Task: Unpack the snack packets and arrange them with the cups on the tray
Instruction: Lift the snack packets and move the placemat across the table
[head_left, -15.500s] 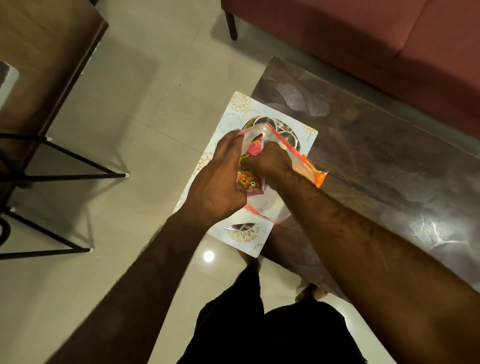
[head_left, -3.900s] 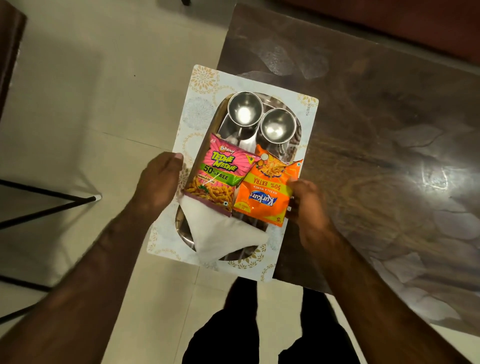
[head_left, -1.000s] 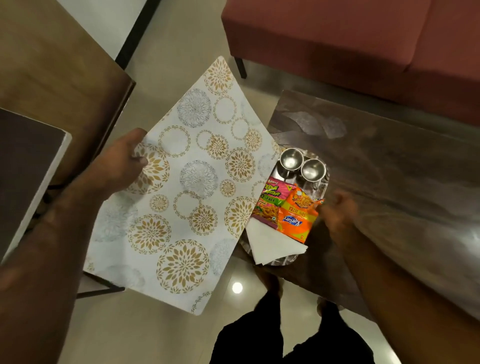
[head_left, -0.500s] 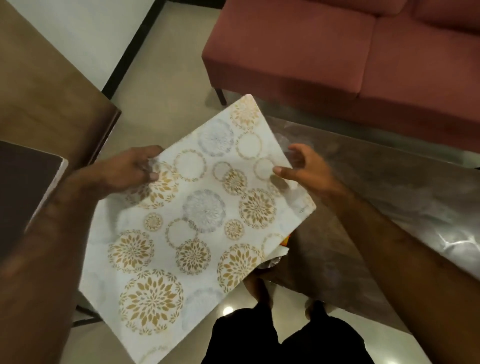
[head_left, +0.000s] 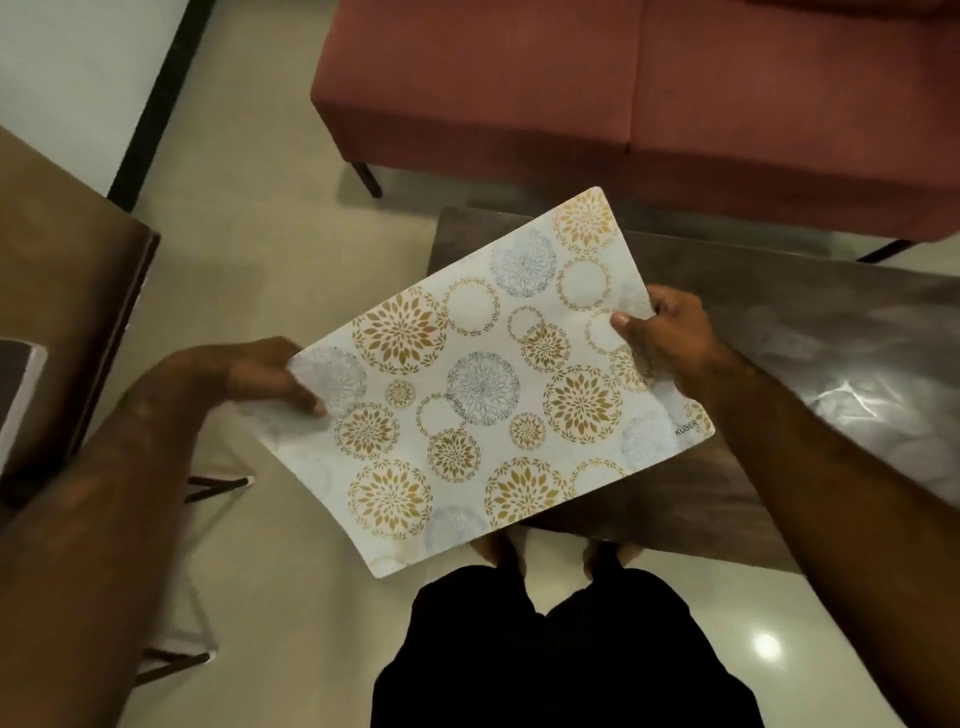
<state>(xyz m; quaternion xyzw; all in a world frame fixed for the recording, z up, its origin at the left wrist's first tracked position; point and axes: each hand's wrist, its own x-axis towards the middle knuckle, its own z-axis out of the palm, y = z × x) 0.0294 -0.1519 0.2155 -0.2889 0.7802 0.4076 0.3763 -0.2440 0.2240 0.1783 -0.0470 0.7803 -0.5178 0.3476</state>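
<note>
Tray, packets, cups: hidden from view; their place could not be told.
Mat (head_left: 483, 389): white, gold and grey rosettes, marked KUBER; held in the air, tilted, over the near corner of the surface (head_left: 779, 364) and the floor (head_left: 270, 218).
Left hand (head_left: 244, 374): pinched the mat's left edge.
Right hand (head_left: 670, 338): pinched its right edge, thumb on top.
Sofa (head_left: 623, 93): red, beyond the surface.

white placemat (head_left: 483, 384) with gold and grey floral circles; maroon sofa (head_left: 649, 88)

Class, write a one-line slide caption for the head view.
Left hand and right hand hold a patterned placemat in front of the table.
</note>
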